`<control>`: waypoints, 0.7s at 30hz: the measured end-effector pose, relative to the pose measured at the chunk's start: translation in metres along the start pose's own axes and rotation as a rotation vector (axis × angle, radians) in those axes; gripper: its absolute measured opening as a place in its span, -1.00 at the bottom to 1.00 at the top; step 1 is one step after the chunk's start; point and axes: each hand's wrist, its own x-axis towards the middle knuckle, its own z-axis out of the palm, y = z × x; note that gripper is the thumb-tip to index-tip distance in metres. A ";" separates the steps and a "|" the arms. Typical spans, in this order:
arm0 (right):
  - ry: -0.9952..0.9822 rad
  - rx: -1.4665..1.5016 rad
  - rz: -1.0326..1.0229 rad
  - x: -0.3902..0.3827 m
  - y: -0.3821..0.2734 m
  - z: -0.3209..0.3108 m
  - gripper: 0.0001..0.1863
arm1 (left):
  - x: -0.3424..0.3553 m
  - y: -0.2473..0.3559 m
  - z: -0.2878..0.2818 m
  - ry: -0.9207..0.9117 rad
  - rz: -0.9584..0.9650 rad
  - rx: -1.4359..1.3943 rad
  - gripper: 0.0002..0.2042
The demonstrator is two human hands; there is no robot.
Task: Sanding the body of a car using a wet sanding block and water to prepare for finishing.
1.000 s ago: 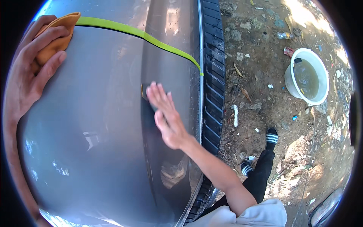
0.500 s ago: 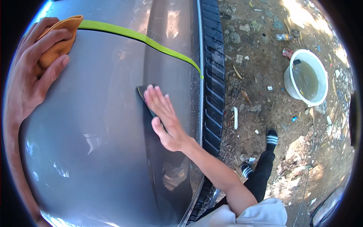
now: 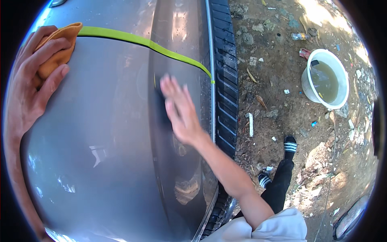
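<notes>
My left hand is closed on a folded orange cloth at the upper left of a glossy grey vehicle panel. A yellow-green tape runs across the panel above both hands. My right hand, blurred by motion, lies with extended fingers over a dark flat pad against the panel, right of a vertical crease. The pad is mostly hidden by the hand.
A black ribbed strip borders the panel's right side. Beyond it, dirt ground with scattered litter holds a white bucket of murky water and a plastic bottle. My feet in striped slides show below.
My right hand and the dark pad have moved up and slightly right along the panel. My left hand and the cloth sit a little lower in view than half a second ago.
</notes>
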 end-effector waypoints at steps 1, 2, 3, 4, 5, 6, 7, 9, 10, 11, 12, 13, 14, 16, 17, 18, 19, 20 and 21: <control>-0.015 0.004 -0.013 -0.017 0.003 0.008 -0.50 | -0.004 -0.004 -0.008 -0.074 -0.003 0.061 -0.67; -0.025 -0.008 -0.028 -0.022 0.010 0.008 -0.50 | -0.005 -0.005 -0.008 -0.069 -0.008 0.072 -0.67; 0.009 -0.064 -0.092 -0.003 0.014 -0.002 -0.51 | -0.004 -0.005 -0.005 -0.056 0.009 0.058 -0.67; 0.017 -0.080 -0.059 0.025 0.018 -0.011 -0.51 | -0.003 -0.005 -0.003 -0.045 0.026 0.045 -0.67; 0.019 -0.091 -0.034 0.047 0.020 -0.016 -0.51 | -0.002 -0.005 -0.001 -0.035 0.036 0.040 -0.67; 0.022 -0.090 -0.041 0.050 0.021 -0.017 -0.51 | -0.001 -0.004 0.000 -0.025 0.047 0.036 -0.67; 0.008 -0.084 -0.029 0.028 0.018 -0.016 -0.50 | 0.001 -0.004 0.002 -0.015 0.059 0.030 -0.68; -0.064 -0.043 0.007 -0.029 0.008 0.000 -0.50 | -0.004 -0.009 -0.002 -0.026 0.068 0.044 -0.68; -0.065 -0.092 -0.033 -0.024 0.015 -0.006 -0.51 | -0.004 -0.006 0.004 -0.014 0.033 0.025 -0.68; -0.061 -0.142 -0.055 -0.016 0.023 -0.012 -0.51 | -0.003 -0.004 0.010 -0.008 0.009 -0.009 -0.68; -0.037 -0.153 -0.025 0.014 0.019 -0.018 -0.51 | -0.001 -0.004 0.009 -0.009 0.032 -0.030 -0.68; -0.024 -0.172 -0.042 0.042 0.023 -0.024 -0.52 | 0.001 -0.003 0.005 -0.015 0.028 -0.052 -0.67; -0.015 -0.197 -0.050 0.054 0.025 -0.026 -0.52 | -0.001 -0.003 0.004 -0.023 0.020 -0.087 -0.67; 0.013 -0.162 -0.037 0.012 0.022 -0.010 -0.50 | -0.007 -0.007 0.005 -0.035 -0.009 -0.150 -0.66; -0.021 -0.151 -0.025 -0.020 0.018 -0.003 -0.49 | -0.013 -0.009 0.005 -0.050 -0.034 -0.179 -0.65; -0.062 -0.145 0.011 -0.033 0.016 -0.007 -0.48 | -0.013 -0.007 0.008 -0.047 -0.039 -0.176 -0.65; -0.040 -0.209 -0.050 -0.018 0.027 -0.012 -0.48 | -0.011 -0.005 0.012 0.005 -0.005 -0.210 -0.65; -0.009 -0.284 -0.086 0.002 0.033 -0.020 -0.48 | -0.010 -0.003 0.020 0.056 0.044 -0.270 -0.66; -0.002 -0.317 -0.077 0.031 0.031 -0.030 -0.49 | -0.009 0.001 0.021 0.055 0.045 -0.271 -0.66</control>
